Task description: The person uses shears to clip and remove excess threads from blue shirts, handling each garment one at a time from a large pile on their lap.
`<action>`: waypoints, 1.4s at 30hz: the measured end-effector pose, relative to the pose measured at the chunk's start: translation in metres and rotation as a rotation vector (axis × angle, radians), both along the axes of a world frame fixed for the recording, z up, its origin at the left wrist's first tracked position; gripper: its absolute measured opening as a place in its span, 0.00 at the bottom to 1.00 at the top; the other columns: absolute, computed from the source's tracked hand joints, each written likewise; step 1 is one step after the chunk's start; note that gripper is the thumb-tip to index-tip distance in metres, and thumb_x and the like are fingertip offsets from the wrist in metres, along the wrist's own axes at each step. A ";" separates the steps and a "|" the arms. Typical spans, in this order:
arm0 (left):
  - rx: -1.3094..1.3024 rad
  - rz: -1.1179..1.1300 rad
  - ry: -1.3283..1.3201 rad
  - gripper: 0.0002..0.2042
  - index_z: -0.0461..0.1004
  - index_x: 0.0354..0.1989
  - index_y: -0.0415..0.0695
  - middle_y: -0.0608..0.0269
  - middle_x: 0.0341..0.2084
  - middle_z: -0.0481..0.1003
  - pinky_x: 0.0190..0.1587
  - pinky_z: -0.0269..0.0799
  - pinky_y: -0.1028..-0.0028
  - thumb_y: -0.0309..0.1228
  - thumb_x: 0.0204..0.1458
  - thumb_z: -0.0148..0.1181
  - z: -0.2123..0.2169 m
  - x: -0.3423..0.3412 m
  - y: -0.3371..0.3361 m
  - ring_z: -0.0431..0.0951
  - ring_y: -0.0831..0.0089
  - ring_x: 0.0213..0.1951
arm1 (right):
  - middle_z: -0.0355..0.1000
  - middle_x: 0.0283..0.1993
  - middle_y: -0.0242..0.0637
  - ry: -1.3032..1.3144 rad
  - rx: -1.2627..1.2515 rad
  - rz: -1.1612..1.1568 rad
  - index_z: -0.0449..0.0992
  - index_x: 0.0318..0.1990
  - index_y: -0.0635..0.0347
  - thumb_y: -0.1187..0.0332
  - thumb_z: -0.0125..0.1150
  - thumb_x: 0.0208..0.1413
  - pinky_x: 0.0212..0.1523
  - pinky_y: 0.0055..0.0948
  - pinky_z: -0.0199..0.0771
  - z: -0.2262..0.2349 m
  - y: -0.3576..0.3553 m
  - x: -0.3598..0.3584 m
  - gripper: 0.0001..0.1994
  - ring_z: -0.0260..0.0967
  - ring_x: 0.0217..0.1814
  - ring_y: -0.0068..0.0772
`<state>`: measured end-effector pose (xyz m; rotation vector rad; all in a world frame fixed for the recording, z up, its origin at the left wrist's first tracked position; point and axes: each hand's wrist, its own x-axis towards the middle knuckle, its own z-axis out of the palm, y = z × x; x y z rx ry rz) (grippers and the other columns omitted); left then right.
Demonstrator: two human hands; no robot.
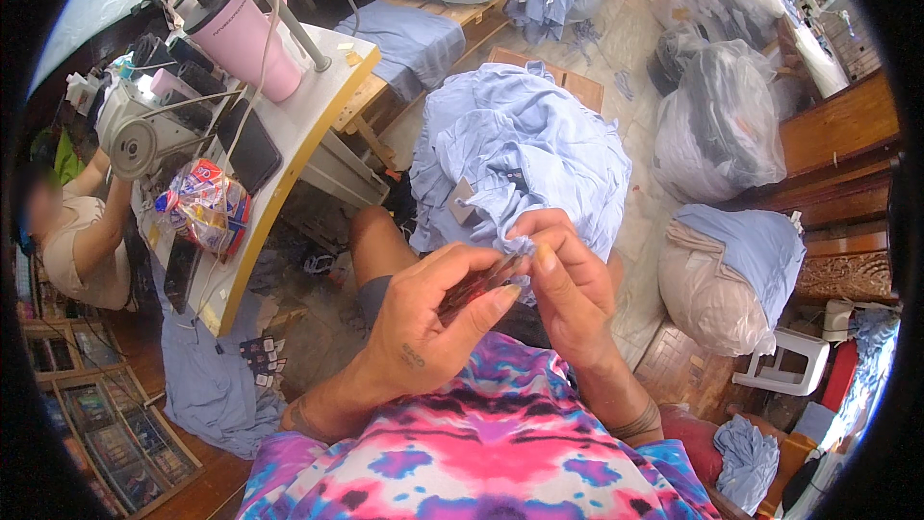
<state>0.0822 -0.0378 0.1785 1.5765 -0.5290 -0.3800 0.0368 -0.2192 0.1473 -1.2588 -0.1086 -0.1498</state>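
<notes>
My left hand [438, 313] is closed around a small, slim, shiny tool [472, 287], dark and reddish. The fingers cover most of it, so its kind is unclear. Close against it on the right, my right hand [570, 291] pinches a gathered edge of a light blue garment [525, 140]. The tool's tip meets the cloth between the two hands. Beyond them, the rest of the garment lies in a large crumpled heap in front of my knees. A greyish card tag [463, 200] and a small dark label [515, 176] show on the cloth.
At the left, a yellow-edged table [318, 101] bears a sewing machine [144, 130], a pink tumbler [248, 43], a phone [249, 146] and a bread bag [207, 207]. Another person sits behind it. Stuffed plastic bags [722, 116] and a white stool [791, 363] stand right.
</notes>
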 end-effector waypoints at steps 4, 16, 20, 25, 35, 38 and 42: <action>0.004 0.008 0.033 0.11 0.78 0.48 0.33 0.59 0.34 0.78 0.33 0.68 0.79 0.25 0.60 0.64 -0.004 -0.001 0.003 0.74 0.81 0.31 | 0.66 0.54 0.41 -0.027 -0.127 0.002 0.74 0.40 0.67 0.64 0.47 0.75 0.55 0.24 0.63 0.004 -0.001 0.000 0.15 0.63 0.49 0.22; 0.014 0.048 -0.024 0.09 0.79 0.44 0.34 0.61 0.30 0.77 0.31 0.67 0.79 0.24 0.58 0.66 -0.009 0.002 0.010 0.73 0.81 0.29 | 0.68 0.49 0.45 -0.161 -0.486 -0.069 0.74 0.40 0.65 0.69 0.51 0.72 0.50 0.29 0.68 0.019 0.001 0.005 0.10 0.67 0.46 0.33; -0.052 0.060 0.008 0.08 0.79 0.44 0.34 0.63 0.30 0.77 0.32 0.67 0.80 0.25 0.59 0.66 -0.013 0.000 0.009 0.73 0.83 0.29 | 0.69 0.47 0.47 -0.180 -0.595 -0.090 0.73 0.41 0.66 0.70 0.53 0.70 0.48 0.31 0.69 0.026 0.001 0.006 0.08 0.68 0.44 0.38; -0.084 0.055 0.097 0.08 0.78 0.44 0.34 0.67 0.30 0.76 0.33 0.67 0.81 0.26 0.61 0.65 -0.014 -0.001 0.012 0.72 0.85 0.31 | 0.69 0.46 0.48 -0.249 -0.694 -0.113 0.73 0.41 0.67 0.72 0.53 0.70 0.47 0.31 0.69 0.028 0.004 0.010 0.07 0.68 0.44 0.39; -0.267 0.176 0.212 0.07 0.76 0.42 0.39 0.77 0.29 0.70 0.32 0.56 0.86 0.28 0.62 0.66 0.000 0.003 0.011 0.63 0.91 0.30 | 0.69 0.46 0.47 -0.131 -0.603 -0.093 0.73 0.38 0.65 0.68 0.52 0.71 0.50 0.32 0.68 0.026 0.008 0.008 0.10 0.68 0.47 0.39; -0.160 0.067 0.232 0.06 0.76 0.43 0.39 0.77 0.28 0.69 0.32 0.56 0.86 0.28 0.62 0.65 -0.005 0.016 0.003 0.63 0.91 0.30 | 0.69 0.47 0.46 -0.104 -0.552 -0.083 0.74 0.38 0.65 0.68 0.52 0.71 0.51 0.32 0.68 0.026 0.008 0.006 0.11 0.67 0.48 0.37; -0.393 -0.011 0.473 0.06 0.76 0.42 0.40 0.76 0.26 0.69 0.24 0.54 0.84 0.30 0.64 0.64 -0.010 0.020 0.001 0.62 0.91 0.23 | 0.68 0.49 0.44 -0.088 -0.485 -0.106 0.74 0.38 0.66 0.66 0.52 0.72 0.51 0.29 0.67 0.019 0.008 0.004 0.12 0.66 0.48 0.32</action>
